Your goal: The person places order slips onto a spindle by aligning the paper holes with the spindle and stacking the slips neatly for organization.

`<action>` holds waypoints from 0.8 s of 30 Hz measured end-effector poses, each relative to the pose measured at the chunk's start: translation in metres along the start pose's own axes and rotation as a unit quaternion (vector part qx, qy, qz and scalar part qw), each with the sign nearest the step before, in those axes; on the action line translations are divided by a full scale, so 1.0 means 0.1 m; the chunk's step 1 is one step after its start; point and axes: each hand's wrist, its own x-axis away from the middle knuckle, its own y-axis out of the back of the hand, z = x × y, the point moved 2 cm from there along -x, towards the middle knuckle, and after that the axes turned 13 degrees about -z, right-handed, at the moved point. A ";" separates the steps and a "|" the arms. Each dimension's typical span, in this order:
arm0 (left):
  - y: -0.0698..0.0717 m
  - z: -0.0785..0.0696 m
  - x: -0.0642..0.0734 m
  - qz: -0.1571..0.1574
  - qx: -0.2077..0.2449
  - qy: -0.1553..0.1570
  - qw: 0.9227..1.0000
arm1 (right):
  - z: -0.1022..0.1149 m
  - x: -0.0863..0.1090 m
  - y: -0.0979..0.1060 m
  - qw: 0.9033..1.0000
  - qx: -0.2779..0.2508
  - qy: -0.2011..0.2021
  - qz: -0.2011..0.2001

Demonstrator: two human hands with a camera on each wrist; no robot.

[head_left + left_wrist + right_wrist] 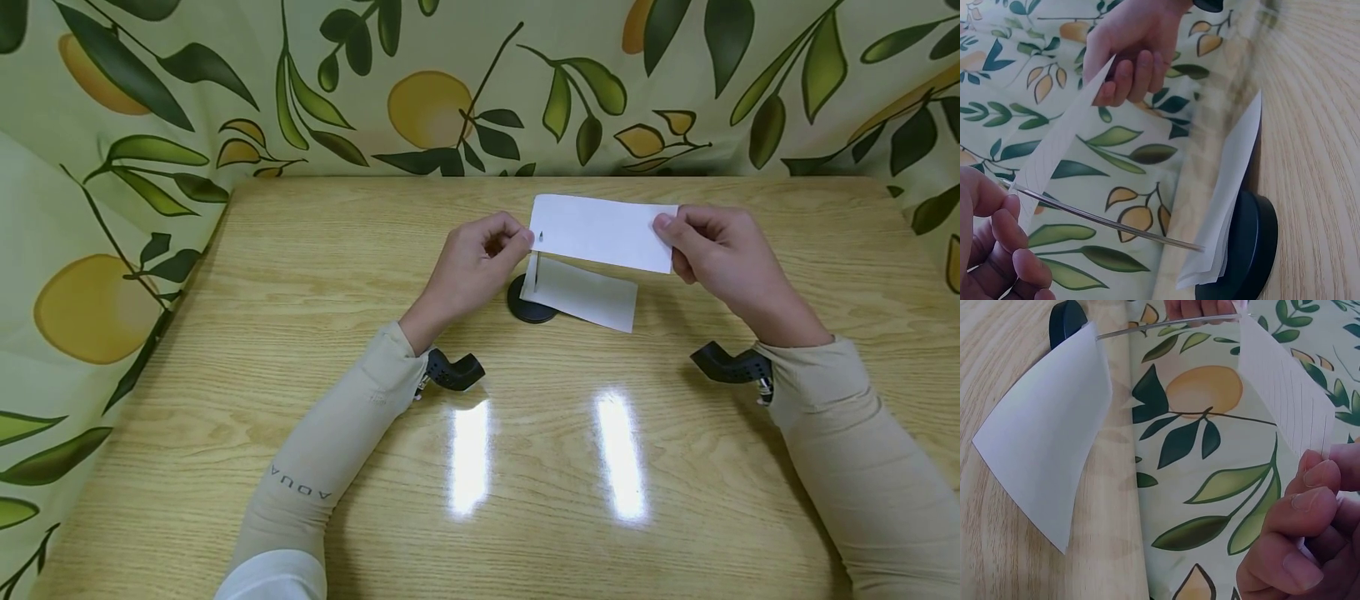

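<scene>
A paper slip (600, 229) is stretched between my two hands, with the tip of a metal spike (1104, 219) poking through its left end. My left hand (483, 258) pinches that end close to the spike tip. At the other end, my right hand (723, 254) holds the slip between thumb and fingers. Thin lines show on the slip's underside (1288, 394) in the right wrist view. Lower on the spike sit several more paper slips (592, 296), resting near the round black base (531, 313) of the bill spike.
A wooden table (375, 275) lies under everything, with bright light reflections (621, 458) near its front. Behind and to the left hangs a leaf-and-fruit patterned cloth (300, 92). Black curved wrist mounts (456, 372) jut from both sleeves.
</scene>
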 end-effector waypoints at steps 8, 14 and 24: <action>0.00 0.03 0.01 0.006 -0.001 0.002 1.000 | 0.00 -0.01 0.00 1.000 -0.010 -0.009 0.010; -0.01 0.04 0.01 0.016 -0.005 0.002 1.000 | -0.02 -0.02 -0.01 1.000 -0.006 -0.017 0.016; -0.03 0.07 0.00 0.027 -0.017 -0.002 0.999 | -0.07 -0.04 -0.02 1.000 0.012 -0.015 0.021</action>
